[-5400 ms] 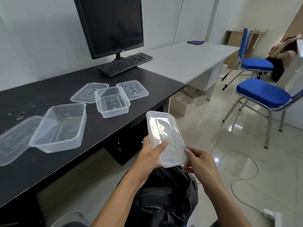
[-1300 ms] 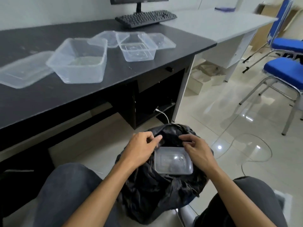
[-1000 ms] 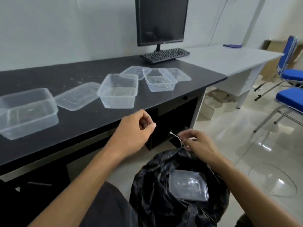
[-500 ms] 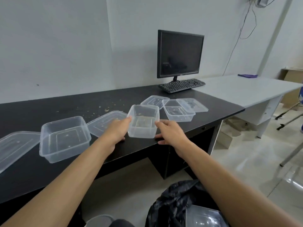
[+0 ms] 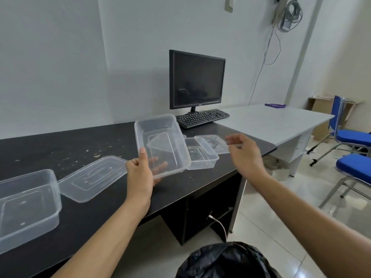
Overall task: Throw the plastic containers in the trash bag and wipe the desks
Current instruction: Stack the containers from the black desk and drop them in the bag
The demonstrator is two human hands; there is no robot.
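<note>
The left hand (image 5: 140,175) grips the container (image 5: 163,141) by its near end; the empty, relaxed right hand (image 5: 246,153) is nearer the trash bag (image 5: 226,261) below.

Single head cam, wide-angle, close above near edge of black desk (image 5: 60,145), faces forward and down across it toward monitor (image 5: 196,81) and wall (image 5: 60,57); bag (image 5: 226,261) at frame bottom.
</note>
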